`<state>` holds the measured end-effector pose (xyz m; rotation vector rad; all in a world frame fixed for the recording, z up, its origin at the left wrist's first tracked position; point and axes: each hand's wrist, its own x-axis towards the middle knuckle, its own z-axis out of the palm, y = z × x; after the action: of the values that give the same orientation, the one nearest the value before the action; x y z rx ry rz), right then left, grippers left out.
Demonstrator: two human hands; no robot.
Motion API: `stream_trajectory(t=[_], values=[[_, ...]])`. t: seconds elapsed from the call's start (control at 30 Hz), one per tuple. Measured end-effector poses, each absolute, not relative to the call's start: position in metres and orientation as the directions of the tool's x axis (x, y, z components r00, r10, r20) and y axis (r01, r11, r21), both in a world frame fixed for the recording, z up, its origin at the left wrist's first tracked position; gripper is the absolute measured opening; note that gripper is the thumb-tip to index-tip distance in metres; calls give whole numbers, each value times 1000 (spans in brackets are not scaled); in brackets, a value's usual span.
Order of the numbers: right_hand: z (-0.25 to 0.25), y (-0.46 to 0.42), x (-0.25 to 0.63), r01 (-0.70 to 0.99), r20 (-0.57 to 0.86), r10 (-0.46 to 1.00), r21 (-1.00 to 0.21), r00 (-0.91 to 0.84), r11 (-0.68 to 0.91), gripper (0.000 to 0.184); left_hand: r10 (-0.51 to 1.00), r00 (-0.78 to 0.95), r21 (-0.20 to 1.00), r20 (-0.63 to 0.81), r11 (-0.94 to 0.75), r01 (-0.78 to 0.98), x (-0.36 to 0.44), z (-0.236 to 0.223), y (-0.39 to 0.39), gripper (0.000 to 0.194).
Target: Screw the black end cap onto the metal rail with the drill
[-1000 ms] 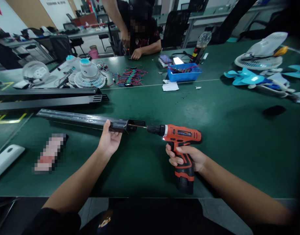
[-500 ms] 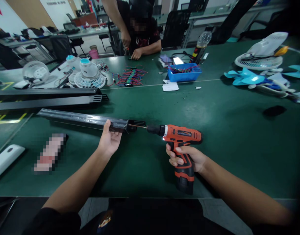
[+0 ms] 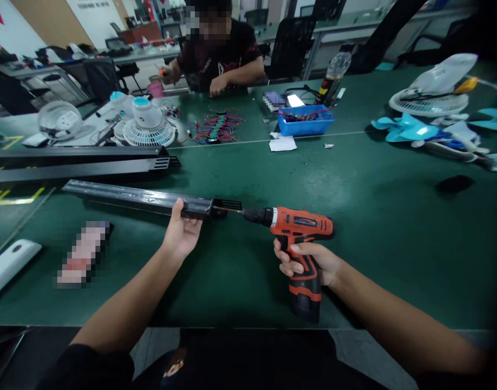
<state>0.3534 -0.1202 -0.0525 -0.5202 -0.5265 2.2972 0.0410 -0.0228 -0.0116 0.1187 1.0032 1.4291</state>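
Observation:
My left hand (image 3: 181,232) grips the right end of a long black bar (image 3: 130,196) lying on the green table (image 3: 374,227), thumb up against its near side. My right hand (image 3: 307,261) is wrapped round the handle of an orange and black cordless drill (image 3: 299,233). The drill's bit points left and meets the slotted end of the bar (image 3: 228,206). A small light glows under the drill's chuck.
Two more long black bars (image 3: 78,162) lie behind on the left. White fan parts (image 3: 145,127), bundled red wires (image 3: 216,129), a blue tray (image 3: 305,120) and blue fan blades (image 3: 406,130) are spread farther back. A person in a dark shirt (image 3: 220,54) sits across the table. A white casing (image 3: 8,265) is at the left edge.
My hands, the drill and the bar have stayed put. The person across the table has sat upright and moved a hand out to the left.

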Motion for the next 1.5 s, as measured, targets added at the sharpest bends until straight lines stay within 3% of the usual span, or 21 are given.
stream_trajectory(t=[0.3,0.67,0.9,1.5], values=[[-51,-120,352,-552,-210,724,-520,-657,-652,26,851,-172,608,-496,199,-769,42,-10,-22,22],[-44,-119,348,-576,-292,751,-499,-591,-648,46,864,-159,594,-478,185,-783,39,-18,-21,30],[-43,-120,348,-534,-326,763,-563,-558,-631,54,854,-174,606,-491,191,-772,41,-12,-22,25],[-37,-123,346,-513,-419,770,-578,-480,-634,49,858,-174,622,-484,197,-758,41,-13,-22,23]])
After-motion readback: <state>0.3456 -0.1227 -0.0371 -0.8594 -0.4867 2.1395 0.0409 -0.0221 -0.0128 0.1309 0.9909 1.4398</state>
